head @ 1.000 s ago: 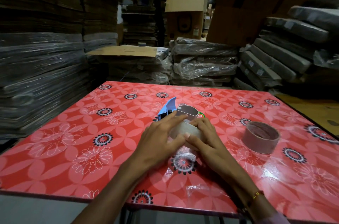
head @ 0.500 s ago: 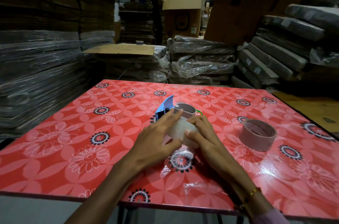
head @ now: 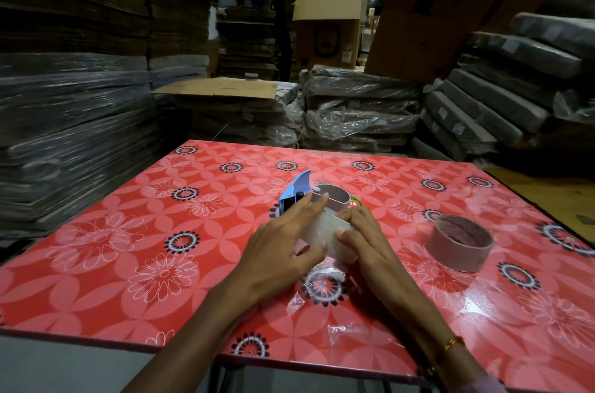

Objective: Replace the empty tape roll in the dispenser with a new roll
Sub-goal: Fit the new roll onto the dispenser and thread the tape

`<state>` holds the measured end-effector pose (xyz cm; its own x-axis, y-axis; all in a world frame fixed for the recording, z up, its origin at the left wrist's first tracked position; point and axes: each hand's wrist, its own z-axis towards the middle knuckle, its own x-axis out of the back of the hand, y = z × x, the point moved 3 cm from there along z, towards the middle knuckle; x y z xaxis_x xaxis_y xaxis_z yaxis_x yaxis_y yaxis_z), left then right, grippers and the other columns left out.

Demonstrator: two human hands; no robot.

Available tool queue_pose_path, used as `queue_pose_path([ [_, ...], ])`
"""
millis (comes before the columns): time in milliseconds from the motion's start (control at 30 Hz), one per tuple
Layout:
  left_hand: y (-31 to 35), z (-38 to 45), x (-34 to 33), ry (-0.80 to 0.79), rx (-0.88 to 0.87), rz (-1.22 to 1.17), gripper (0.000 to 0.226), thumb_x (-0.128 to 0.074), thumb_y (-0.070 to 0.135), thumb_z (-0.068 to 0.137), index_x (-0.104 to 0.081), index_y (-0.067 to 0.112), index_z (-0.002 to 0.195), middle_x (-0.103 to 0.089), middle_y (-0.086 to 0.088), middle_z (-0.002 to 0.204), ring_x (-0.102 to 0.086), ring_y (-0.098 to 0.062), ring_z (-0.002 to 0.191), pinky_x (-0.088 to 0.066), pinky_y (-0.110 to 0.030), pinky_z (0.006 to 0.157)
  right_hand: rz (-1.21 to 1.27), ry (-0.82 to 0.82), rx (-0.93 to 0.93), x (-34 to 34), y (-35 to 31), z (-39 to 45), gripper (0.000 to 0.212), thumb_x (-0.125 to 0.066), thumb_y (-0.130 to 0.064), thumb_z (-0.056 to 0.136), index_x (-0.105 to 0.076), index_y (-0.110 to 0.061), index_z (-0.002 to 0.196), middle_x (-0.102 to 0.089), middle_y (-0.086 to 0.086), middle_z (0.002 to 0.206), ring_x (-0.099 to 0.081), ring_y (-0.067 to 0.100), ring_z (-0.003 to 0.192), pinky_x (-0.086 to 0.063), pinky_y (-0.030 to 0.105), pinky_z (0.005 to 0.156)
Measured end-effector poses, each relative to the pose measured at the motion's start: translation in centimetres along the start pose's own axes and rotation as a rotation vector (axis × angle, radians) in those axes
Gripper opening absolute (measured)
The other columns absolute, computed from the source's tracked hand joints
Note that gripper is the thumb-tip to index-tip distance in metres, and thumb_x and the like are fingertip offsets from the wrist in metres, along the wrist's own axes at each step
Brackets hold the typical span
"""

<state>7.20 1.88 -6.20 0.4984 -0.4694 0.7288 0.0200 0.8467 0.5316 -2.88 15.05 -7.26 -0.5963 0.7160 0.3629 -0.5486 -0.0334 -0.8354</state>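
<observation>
1. Both hands, the left hand [head: 279, 243] and the right hand [head: 363, 239], grip the new roll [head: 326, 228] on the tabletop [head: 135, 251].
2. Light, stiff, probably slick; best held by its rims.
3. Just beyond lies the dispenser [head: 297, 191]; the empty core [head: 460, 243] sits to the right.

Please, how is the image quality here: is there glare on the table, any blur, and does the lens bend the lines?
Head view: glare whitens the glossy red tablecloth near the right forearm; the wrapped stacks at left are smeared by blur; the wide lens bows the table's near edge; the background is dim; both hands, left hand and right hand, stay fairly sharp.
</observation>
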Motion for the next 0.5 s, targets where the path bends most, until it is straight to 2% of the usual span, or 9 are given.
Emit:
queue_pose_path([
  [67,0.1,0.1,-0.1,0.011,-0.005,0.02,0.076,-0.04,0.052,0.074,-0.02,0.057,0.147,-0.026,0.011,0.162,-0.051,-0.017,0.133,-0.043,-0.037,0.108,-0.002,0.008,0.008,0.0,-0.1,-0.1,0.017,-0.046,-0.029,0.09,-0.058,-0.017,0.09,-0.051,-0.008,0.102,-0.046,0.024,0.109,-0.042,0.054,0.099],
  [167,0.0,0.4,0.1,0.003,-0.029,-0.001,0.074,-0.037,0.046,0.075,-0.022,0.056,0.147,-0.026,0.012,0.162,-0.049,-0.014,0.135,-0.041,-0.038,0.11,0.008,0.022,-0.009,0.0,-0.2,-0.1,0.017,-0.046,-0.029,0.089,-0.057,-0.016,0.09,-0.051,-0.009,0.099,-0.046,0.022,0.108,-0.042,0.05,0.098],
  [267,0.3,0.2,0.1,0.06,-0.073,-0.078,0.068,-0.043,0.038,0.083,-0.028,0.049,0.149,-0.035,0.013,0.158,-0.051,-0.011,0.132,-0.041,-0.033,0.11,0.053,0.045,-0.04,0.0,-0.3,-0.2,0.02,-0.046,-0.032,0.09,-0.059,-0.019,0.098,-0.055,-0.008,0.102,-0.049,0.024,0.109,-0.043,0.056,0.1],
  [333,0.6,-0.1,-0.4,0.151,-0.088,-0.127,0.061,-0.052,0.039,0.087,-0.038,0.04,0.145,-0.048,0.016,0.149,-0.055,-0.007,0.125,-0.046,-0.036,0.103,0.087,0.064,-0.045,0.1,-0.2,-0.2,0.023,-0.047,-0.033,0.09,-0.061,-0.024,0.104,-0.059,-0.005,0.108,-0.051,0.026,0.112,-0.047,0.052,0.097],
  [400,0.8,-0.3,-1.0,0.232,-0.082,-0.151,0.05,-0.058,0.045,0.086,-0.043,0.034,0.132,-0.054,0.018,0.135,-0.06,-0.01,0.116,-0.052,-0.041,0.093,0.176,0.065,-0.089,0.0,-0.2,-0.4,0.026,-0.048,-0.034,0.092,-0.062,-0.027,0.112,-0.059,0.003,0.117,-0.054,0.029,0.116,-0.055,0.043,0.087],
  [500,1.2,-0.1,-1.4,0.31,-0.106,-0.106,0.045,-0.056,0.046,0.088,-0.046,0.026,0.128,-0.057,0.014,0.113,-0.059,-0.008,0.1,-0.05,-0.033,0.085,0.317,0.064,-0.138,-0.1,0.0,-0.5,0.027,-0.05,-0.034,0.091,-0.063,-0.025,0.113,-0.059,0.012,0.119,-0.058,0.03,0.106,-0.054,0.045,0.078],
])
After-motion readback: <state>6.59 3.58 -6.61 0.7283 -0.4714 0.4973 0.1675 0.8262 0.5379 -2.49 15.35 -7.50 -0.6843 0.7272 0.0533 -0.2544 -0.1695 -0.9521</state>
